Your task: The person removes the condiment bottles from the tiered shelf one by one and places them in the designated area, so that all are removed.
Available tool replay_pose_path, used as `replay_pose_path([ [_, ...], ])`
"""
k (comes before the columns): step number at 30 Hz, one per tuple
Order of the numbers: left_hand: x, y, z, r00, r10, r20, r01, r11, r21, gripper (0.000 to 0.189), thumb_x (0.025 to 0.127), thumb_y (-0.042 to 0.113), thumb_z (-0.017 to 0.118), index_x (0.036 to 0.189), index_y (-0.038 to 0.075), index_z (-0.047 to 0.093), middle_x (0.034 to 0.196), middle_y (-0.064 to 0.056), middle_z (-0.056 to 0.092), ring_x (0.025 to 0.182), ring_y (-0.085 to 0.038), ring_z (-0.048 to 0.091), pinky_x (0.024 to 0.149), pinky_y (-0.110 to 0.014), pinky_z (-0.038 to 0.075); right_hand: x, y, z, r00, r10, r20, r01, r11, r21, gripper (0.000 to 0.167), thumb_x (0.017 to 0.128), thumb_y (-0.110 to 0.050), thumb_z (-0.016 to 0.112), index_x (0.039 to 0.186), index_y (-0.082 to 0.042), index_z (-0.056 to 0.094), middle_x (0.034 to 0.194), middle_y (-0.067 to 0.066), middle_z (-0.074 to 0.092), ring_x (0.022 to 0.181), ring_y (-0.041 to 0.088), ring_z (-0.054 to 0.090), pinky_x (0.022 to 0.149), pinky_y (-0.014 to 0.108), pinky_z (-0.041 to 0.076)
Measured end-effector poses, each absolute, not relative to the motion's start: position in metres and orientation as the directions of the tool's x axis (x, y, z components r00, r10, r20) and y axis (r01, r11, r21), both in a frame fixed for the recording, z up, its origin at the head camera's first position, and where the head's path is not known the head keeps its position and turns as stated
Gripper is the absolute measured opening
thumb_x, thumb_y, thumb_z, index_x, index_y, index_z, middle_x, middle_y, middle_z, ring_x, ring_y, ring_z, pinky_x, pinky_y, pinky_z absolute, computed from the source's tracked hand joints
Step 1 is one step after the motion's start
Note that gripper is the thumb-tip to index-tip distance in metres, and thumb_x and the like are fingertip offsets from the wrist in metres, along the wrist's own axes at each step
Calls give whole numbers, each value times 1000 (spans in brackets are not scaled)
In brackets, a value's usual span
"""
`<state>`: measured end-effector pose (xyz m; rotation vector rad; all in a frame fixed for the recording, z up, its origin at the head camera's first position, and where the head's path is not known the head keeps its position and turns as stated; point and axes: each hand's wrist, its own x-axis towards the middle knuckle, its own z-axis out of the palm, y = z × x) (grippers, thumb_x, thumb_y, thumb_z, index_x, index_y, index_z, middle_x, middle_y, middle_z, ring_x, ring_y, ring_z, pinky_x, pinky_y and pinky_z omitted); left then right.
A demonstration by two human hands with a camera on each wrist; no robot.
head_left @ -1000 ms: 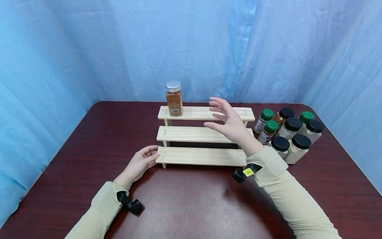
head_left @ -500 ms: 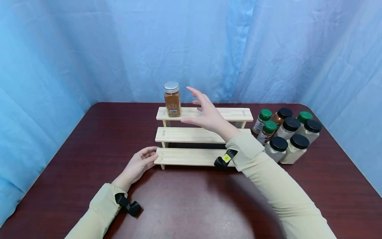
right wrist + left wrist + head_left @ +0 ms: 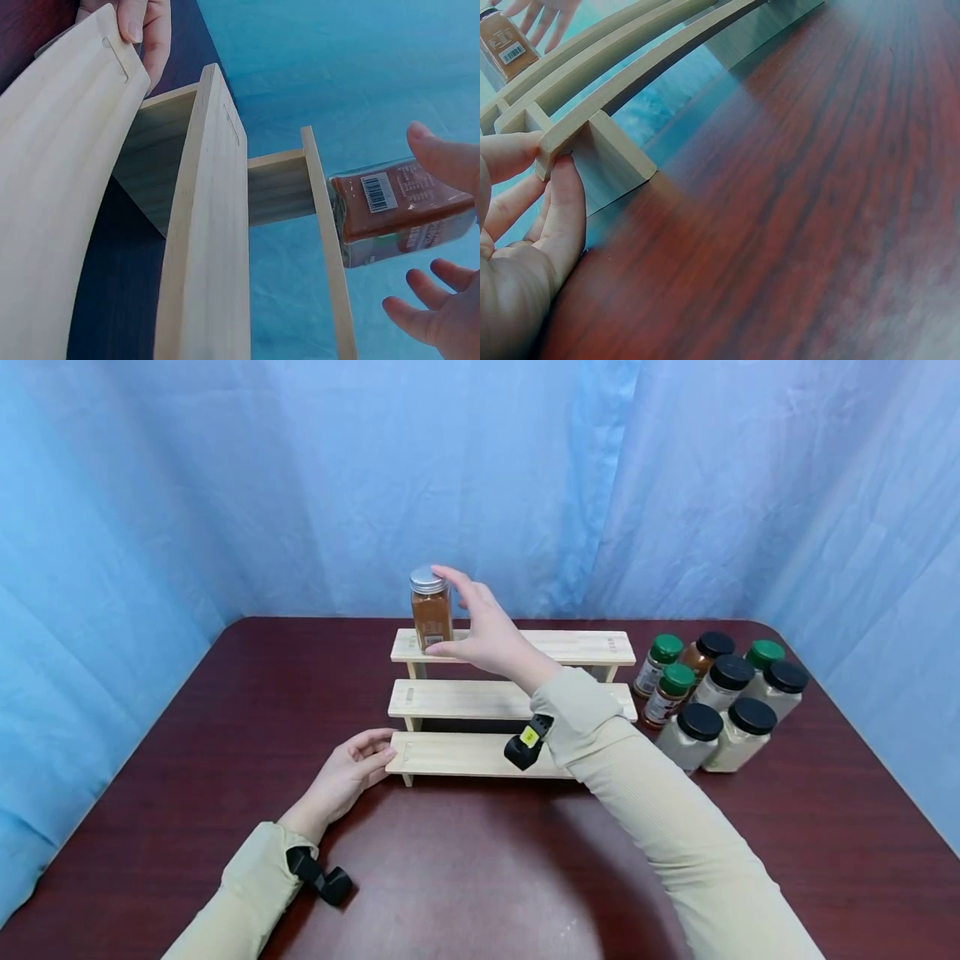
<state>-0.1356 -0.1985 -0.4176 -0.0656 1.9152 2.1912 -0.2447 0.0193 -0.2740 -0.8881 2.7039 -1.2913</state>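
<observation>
A square glass jar of brown spice (image 3: 431, 612) with a silver lid stands upright at the left end of the top tier of a three-tier wooden display rack (image 3: 457, 753). My right hand (image 3: 491, 633) reaches around the jar's right side, index fingertip at the lid and thumb low by the base. In the right wrist view, thumb and fingers are spread on either side of the jar (image 3: 401, 206), with a gap below it. My left hand (image 3: 347, 777) pinches the left end of the rack's lowest board; the left wrist view shows thumb and fingers on that board end (image 3: 555, 146).
Several spice jars with green or black lids stand grouped right of the rack, among them a green-lidded one (image 3: 664, 703) and a black-lidded one (image 3: 738, 739). A dark red-brown table (image 3: 450, 868) lies beneath, with a blue curtain (image 3: 337, 493) behind it.
My right hand has moved left across the rack to the brown spice jar. My left hand keeps its hold on the rack's lowest board.
</observation>
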Motion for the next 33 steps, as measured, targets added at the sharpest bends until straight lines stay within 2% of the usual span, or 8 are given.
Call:
replay_pose_path([
  [7,-136,-199,-417,-973,143,-181,-199,-128,972,38,94,-1,50,131,-5,40,94,4,56,82,-3,59,75,-17,52,-247,12,-281,-829,-488,272,-512,470,-719,89,80,-20,76,146,-35,18,139,11,39,124,26,46,96,44,44],
  [17,-134,-198,-418,-974,143,-176,-195,-137,971,36,94,-1,51,129,-3,43,94,3,56,82,-3,59,75,-17,52,-249,8,-295,-805,-436,402,-572,392,-720,76,87,-7,67,144,-28,22,127,14,48,110,25,56,87,31,52],
  [27,-135,-198,-419,-974,143,-176,-196,-140,971,34,94,-1,51,127,-1,44,93,4,56,83,-3,59,75,-18,52,-246,13,-301,-754,-424,502,-649,362,-669,73,85,-5,69,141,-23,26,124,17,52,109,27,58,90,37,51],
  [33,-134,-198,-418,-974,142,-178,-198,-143,970,35,94,-1,50,128,-3,43,93,4,56,82,-3,59,75,-17,52,-241,18,-305,-723,-426,544,-678,286,-677,74,82,-3,71,140,-19,28,122,17,57,105,27,59,89,39,52],
])
